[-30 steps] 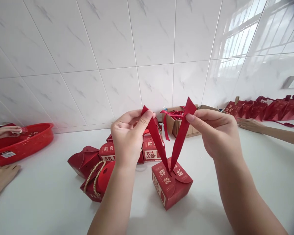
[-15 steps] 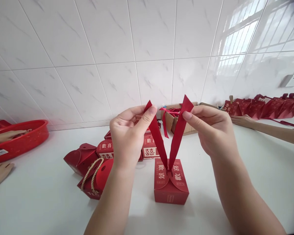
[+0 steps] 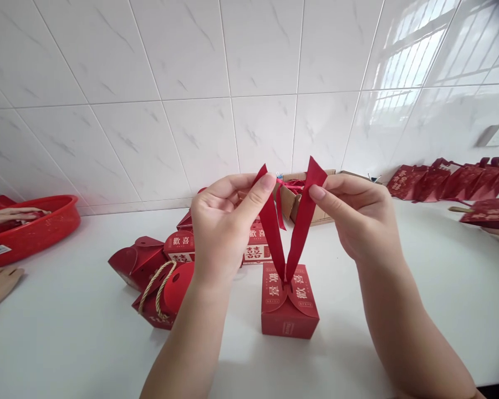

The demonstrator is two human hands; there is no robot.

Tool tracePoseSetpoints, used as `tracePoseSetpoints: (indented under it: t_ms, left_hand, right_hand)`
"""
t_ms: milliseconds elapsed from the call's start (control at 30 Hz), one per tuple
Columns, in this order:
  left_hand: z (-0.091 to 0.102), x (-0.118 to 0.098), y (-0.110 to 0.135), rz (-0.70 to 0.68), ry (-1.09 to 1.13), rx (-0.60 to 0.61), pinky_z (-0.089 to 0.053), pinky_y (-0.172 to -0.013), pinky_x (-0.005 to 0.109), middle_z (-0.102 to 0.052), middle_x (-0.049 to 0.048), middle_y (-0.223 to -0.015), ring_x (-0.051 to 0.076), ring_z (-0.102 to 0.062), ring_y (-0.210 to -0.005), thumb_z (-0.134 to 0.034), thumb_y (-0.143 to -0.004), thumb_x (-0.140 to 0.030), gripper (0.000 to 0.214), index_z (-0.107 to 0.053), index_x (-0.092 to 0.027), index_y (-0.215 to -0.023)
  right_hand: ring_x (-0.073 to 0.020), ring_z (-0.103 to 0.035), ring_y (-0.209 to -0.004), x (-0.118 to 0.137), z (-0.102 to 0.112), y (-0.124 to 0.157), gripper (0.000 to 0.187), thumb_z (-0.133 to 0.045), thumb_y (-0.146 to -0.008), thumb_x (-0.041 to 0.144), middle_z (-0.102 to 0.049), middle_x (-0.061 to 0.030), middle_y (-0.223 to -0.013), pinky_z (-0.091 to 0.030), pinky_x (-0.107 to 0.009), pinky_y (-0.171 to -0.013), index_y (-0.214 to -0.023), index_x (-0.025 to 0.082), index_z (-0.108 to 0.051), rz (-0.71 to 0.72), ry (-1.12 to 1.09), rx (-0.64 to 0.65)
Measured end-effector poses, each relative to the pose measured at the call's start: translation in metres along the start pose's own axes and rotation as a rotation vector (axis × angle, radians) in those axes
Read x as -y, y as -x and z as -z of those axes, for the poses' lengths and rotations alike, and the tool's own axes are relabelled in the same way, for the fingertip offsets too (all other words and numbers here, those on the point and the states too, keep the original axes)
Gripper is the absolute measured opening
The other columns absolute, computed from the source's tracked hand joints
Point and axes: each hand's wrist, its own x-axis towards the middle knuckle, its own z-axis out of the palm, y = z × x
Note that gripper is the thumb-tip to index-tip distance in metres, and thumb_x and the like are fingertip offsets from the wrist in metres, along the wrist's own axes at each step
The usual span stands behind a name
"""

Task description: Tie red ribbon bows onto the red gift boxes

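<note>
A small red gift box with gold characters sits on the white table, its top flaps folded together. From the slot in its top a dark red ribbon rises in a V. My left hand pinches one end of the ribbon between thumb and fingers. The other end is pinched by my right hand, at about the same height. Both tips stick up past my thumbs. Behind my left wrist stand several more red boxes, among them one with a twisted gold cord handle.
A red plastic basin stands at the left, with another person's hand in it. Against the wall is a cardboard box holding ribbons. Several red bags line up at the right, and another red bag lies nearer.
My left hand has shifted slightly right, bringing the ribbon ends closer together. At the right, another person's arm has drawn back and a red bag now shows there.
</note>
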Motion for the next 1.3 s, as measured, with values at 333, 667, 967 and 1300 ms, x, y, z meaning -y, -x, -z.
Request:
tracePoseSetpoints:
  t_ms: [333, 667, 967, 1300]
  left_hand:
    - [0.008, 0.002, -0.004, -0.082, -0.026, -0.047, -0.056, -0.069, 0.029, -0.072, -0.0029, -0.073, 0.015, -0.068, -0.075, -0.077, -0.069, -0.034, 0.012, -0.07, -0.025, -0.072]
    - [0.019, 0.0, -0.007, -0.145, -0.098, -0.097, -0.055, -0.075, 0.03, -0.072, -0.0046, -0.078, 0.014, -0.066, -0.078, -0.074, -0.073, -0.033, 0.006, -0.071, -0.029, -0.076]
    - [0.02, -0.001, -0.007, -0.133, -0.101, -0.125, -0.055, -0.076, 0.033, -0.072, -0.0029, -0.086, 0.02, -0.066, -0.095, -0.076, -0.07, -0.038, 0.014, -0.071, -0.028, -0.078]
    - [0.025, -0.002, -0.009, -0.164, -0.093, -0.129, -0.055, -0.08, 0.033, -0.071, -0.0033, -0.084, 0.021, -0.065, -0.099, -0.076, -0.069, -0.038, 0.017, -0.071, -0.026, -0.08]
  right_hand:
    - [-0.0194, -0.064, -0.071, -0.001, 0.003, 0.0, 0.013, -0.07, -0.077, 0.035, -0.065, -0.002, -0.07, -0.053, -0.035, -0.059, -0.072, 0.024, -0.066, 0.011, 0.046, -0.028]
    - [-0.0196, -0.064, -0.074, 0.002, 0.003, 0.0, 0.015, -0.07, -0.078, 0.035, -0.062, -0.0013, -0.069, -0.05, -0.032, -0.053, -0.069, 0.025, -0.063, 0.076, 0.079, -0.108]
    - [-0.019, -0.064, -0.071, 0.007, 0.008, 0.001, 0.018, -0.067, -0.08, 0.04, -0.062, -0.0008, -0.068, -0.049, -0.032, -0.052, -0.07, 0.025, -0.062, 0.058, 0.118, -0.067]
    - [-0.0188, -0.064, -0.072, 0.006, 0.012, -0.001, 0.016, -0.068, -0.079, 0.038, -0.062, -0.0007, -0.068, -0.05, -0.031, -0.052, -0.07, 0.025, -0.063, 0.037, 0.109, -0.047]
